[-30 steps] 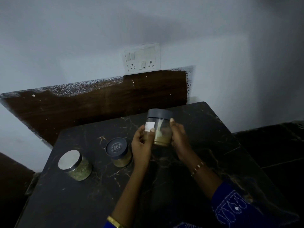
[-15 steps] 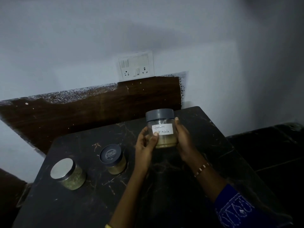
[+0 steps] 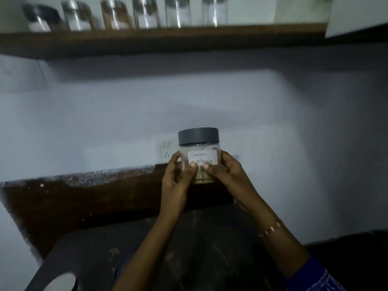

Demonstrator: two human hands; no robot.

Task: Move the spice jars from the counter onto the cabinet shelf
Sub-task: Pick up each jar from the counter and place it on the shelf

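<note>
I hold a clear spice jar [image 3: 199,148] with a grey lid and a white label reading "Garam Masala" upright in front of the wall, well above the dark counter [image 3: 88,248]. My left hand [image 3: 178,177] grips its left side and my right hand [image 3: 224,173] its right side, thumbs on the label. A brown shelf [image 3: 163,38] runs across the top, with several jars [image 3: 144,15] standing in a row on it. The silver lid of another jar [image 3: 60,282] shows at the bottom left on the counter.
A white switch plate [image 3: 167,151] sits on the wall just left of the held jar. A dark wooden backsplash [image 3: 84,198] lines the wall behind the counter. The shelf's right end [image 3: 252,15] holds no jars, beside a white cabinet panel [image 3: 357,13].
The jar has risen in both hands and its label now faces me. The view has tilted up, so the shelf with its jars has come into sight and the counter jars have dropped to the bottom edge.
</note>
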